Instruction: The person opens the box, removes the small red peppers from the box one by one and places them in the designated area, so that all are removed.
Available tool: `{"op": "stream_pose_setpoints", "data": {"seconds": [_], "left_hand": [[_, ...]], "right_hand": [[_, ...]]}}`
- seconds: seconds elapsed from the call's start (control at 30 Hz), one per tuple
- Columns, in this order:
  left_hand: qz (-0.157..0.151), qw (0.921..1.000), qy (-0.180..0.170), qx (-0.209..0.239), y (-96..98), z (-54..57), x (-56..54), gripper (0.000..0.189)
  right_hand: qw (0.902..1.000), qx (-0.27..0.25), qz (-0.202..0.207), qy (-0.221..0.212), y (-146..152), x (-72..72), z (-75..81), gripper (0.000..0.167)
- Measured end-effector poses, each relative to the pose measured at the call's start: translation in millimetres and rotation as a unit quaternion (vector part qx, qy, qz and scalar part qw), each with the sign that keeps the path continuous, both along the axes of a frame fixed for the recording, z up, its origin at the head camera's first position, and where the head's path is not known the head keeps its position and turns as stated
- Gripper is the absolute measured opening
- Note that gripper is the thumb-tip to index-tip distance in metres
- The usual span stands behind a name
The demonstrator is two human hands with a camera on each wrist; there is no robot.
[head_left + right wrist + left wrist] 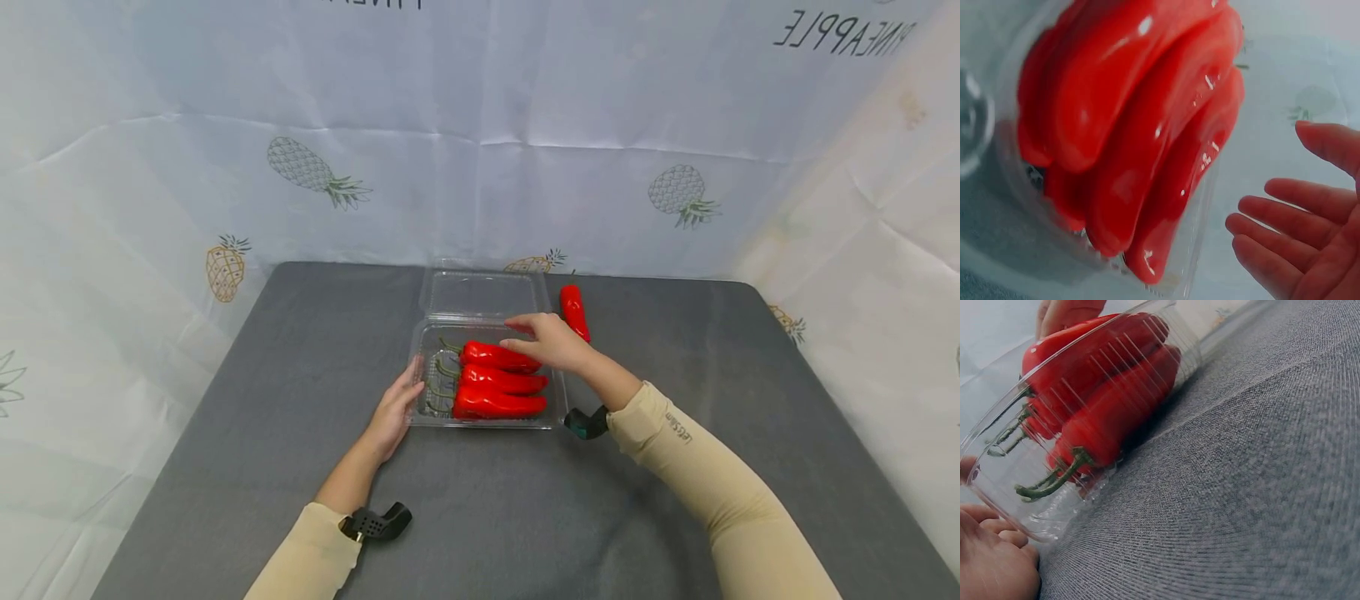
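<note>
A clear plastic clamshell box point(424, 342) lies open on the grey table, its lid point(483, 292) folded back. Three red peppers point(498, 381) with green stems lie side by side in it, seen close through the clear wall in the left wrist view point(1110, 406) and in the right wrist view point(1141, 137). My left hand point(396, 408) rests with straight fingers against the box's left wall point(997, 562). Over the far pepper hovers my right hand point(543, 337), fingers point(1285, 219) spread and holding nothing. A fourth red pepper point(574, 312) lies on the table right of the lid.
The grey table point(300, 350) stretches wide on both sides of the box. A white cloth with pineapple prints point(307, 167) hangs behind and along both sides of the table.
</note>
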State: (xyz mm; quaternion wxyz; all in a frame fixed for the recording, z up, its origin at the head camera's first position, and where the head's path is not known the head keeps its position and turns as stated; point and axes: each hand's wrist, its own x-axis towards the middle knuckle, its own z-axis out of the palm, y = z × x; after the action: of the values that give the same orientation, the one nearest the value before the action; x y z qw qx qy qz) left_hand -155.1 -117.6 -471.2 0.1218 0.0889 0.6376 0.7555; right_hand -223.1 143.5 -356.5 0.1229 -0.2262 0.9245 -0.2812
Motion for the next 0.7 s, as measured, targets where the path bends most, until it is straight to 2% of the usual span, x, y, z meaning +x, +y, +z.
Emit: {"op": "stream_pose_setpoints", "data": {"seconds": [0.27,0.7], "left_hand": [[0.007,1.0000,-0.003,0.004,0.3,-0.6,1.1,0.060],[0.001,1.0000,0.004,0.001,-0.8,1.0,1.8,0.060]], "right_hand": [[0.9979,0.024,0.059,-0.015,-10.3,0.5,-7.5,0.048],[0.9955,0.053,0.074,-0.026,-18.9,0.8,-9.2,0.049]]}}
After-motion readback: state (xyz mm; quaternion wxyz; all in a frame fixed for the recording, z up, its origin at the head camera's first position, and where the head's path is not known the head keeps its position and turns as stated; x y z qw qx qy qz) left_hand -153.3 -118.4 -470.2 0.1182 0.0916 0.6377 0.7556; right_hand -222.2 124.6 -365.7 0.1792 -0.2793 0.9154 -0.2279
